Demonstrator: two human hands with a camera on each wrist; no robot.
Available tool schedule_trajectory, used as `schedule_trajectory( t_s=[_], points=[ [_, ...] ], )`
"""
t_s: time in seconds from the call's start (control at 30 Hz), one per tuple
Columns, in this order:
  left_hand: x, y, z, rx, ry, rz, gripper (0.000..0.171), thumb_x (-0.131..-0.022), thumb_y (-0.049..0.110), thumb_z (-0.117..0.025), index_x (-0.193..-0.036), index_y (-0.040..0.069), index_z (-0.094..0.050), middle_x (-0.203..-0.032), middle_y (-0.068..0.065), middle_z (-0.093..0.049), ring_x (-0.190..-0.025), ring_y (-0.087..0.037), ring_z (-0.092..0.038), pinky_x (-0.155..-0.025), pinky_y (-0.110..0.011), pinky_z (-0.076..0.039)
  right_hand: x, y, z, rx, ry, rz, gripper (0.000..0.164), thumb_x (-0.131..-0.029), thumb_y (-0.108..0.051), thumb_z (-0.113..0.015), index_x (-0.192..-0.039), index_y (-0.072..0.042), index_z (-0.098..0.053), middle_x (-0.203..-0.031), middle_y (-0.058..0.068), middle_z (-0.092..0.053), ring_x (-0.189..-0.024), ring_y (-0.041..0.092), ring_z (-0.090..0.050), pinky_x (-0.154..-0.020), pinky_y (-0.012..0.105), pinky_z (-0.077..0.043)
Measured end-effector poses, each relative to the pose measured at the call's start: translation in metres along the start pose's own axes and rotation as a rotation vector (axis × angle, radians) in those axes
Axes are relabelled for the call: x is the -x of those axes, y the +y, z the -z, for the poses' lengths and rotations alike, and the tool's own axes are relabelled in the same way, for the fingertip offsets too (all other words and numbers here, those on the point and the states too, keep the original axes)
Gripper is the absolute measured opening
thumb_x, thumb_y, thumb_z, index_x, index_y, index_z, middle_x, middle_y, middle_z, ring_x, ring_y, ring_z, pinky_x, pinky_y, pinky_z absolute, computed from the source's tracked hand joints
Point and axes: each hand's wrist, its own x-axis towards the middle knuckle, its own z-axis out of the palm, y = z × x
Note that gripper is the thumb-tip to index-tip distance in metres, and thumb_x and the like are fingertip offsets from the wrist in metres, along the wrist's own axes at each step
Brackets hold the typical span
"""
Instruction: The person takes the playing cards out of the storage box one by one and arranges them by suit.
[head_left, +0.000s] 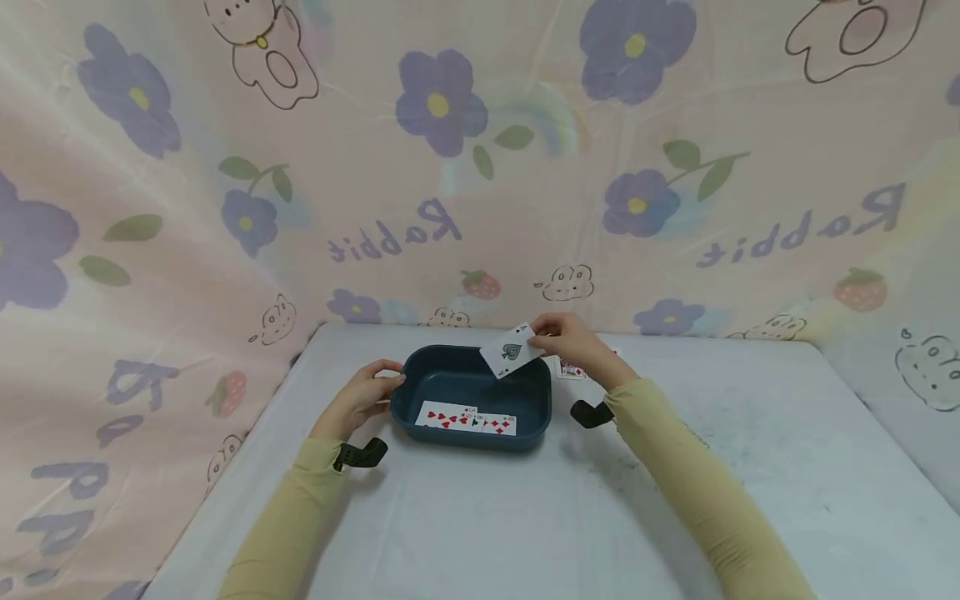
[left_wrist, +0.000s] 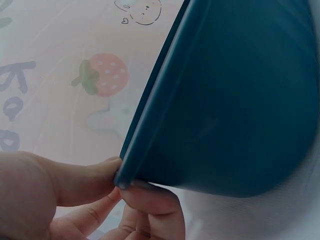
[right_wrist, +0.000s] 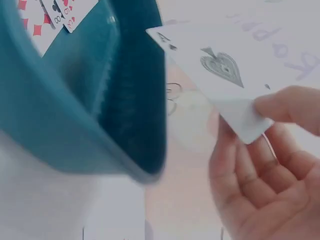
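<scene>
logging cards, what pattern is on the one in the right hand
The card has a large grey spade on white, clearest in the right wrist view.

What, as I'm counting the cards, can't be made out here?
Head view: the number of outside cards, partly hidden behind the right hand.
Head view: most of the middle tub card, covered by its neighbours.
Left wrist view: the inside of the tub, hidden by its outer wall.
Head and right wrist views: the back of the ace of spades, turned away.
</scene>
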Motion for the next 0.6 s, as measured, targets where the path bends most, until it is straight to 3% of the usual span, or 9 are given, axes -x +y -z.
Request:
schedule_trajectory(
  t_s=[0.17, 0.3, 0.5, 0.6],
  points=[
    [-0.001, -0.001, -0.002, 0.000, -0.005, -0.007, 0.031, -0.097, 0.017, -0.057, -0.127, 0.010, -0.051, -0.102, -0.013, -0.060, -0.084, -0.022, -0.057, -0.069, -0.032, -0.044, 0.022, 0.004, 0.019, -0.014, 0.128, 0.006, 0.039, -0.088, -0.003, -0.065, -0.125, -0.003, -0.053, -0.103, 0.019, -0.058, -0.086, 0.025, -0.060, -0.075, 0.035, -0.053],
    [-0.001, -0.003, -0.001, -0.001, -0.013, -0.009, 0.033, -0.097, 0.016, -0.057, -0.129, 0.009, -0.050, -0.101, -0.012, -0.059, -0.083, -0.022, -0.056, -0.069, -0.031, -0.045, 0.037, 0.015, 0.033, -0.046, 0.170, 0.007, 0.050, -0.089, -0.002, -0.064, -0.136, -0.006, -0.047, -0.105, 0.021, -0.053, -0.083, 0.027, -0.062, -0.074, 0.033, -0.053],
    [0.002, -0.003, 0.001, 0.000, -0.023, -0.019, 0.033, -0.098, 0.016, -0.056, -0.129, 0.010, -0.049, -0.102, -0.011, -0.058, -0.083, -0.021, -0.054, -0.069, -0.030, -0.046, 0.056, 0.032, 0.046, -0.237, 0.250, -0.051, 0.042, -0.094, -0.005, -0.057, -0.133, 0.006, -0.044, -0.112, 0.027, -0.054, -0.084, 0.022, -0.065, -0.077, 0.033, -0.053],
    [0.002, -0.002, 0.001, 0.000, -0.030, -0.029, 0.033, -0.098, 0.017, -0.056, -0.129, 0.009, -0.049, -0.103, -0.011, -0.058, -0.082, -0.021, -0.054, -0.069, -0.030, -0.046, 0.065, 0.042, 0.055, -0.274, 0.277, -0.079, 0.039, -0.097, -0.009, -0.055, -0.129, 0.010, -0.044, -0.116, 0.029, -0.056, -0.086, 0.021, -0.067, -0.080, 0.034, -0.052]
  ],
)
